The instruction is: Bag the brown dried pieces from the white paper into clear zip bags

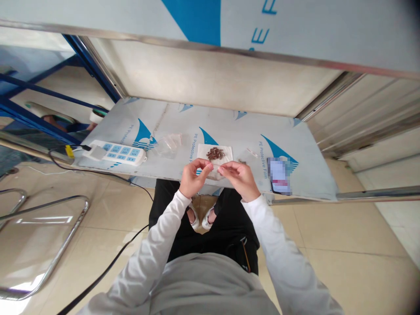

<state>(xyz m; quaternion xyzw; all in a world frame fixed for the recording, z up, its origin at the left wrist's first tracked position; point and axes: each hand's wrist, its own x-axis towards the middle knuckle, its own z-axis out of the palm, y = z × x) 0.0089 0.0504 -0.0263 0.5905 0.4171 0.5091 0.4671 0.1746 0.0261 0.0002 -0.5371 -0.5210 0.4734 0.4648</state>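
A heap of small brown, rod-like pieces [215, 153] lies on a white sheet [202, 150] near the table's front edge. Just in front of the heap, my left hand [194, 176] has its thumb and forefinger pinched together. My right hand [241, 178] is pinched the same way, its fingertips close to those of the left. Whatever sits between the fingertips is too small to make out. Beside my right hand are a few tiny pieces [242, 161] and a small clear packet [252, 152].
A white power strip [123, 154] with a plug and black cable lies at the left, near clear plastic bags [172, 142]. On the right rests a phone [278, 176]. A shelf [131, 15] overhangs the table [305, 144]. A metal-framed chair [77, 227] stands at the left.
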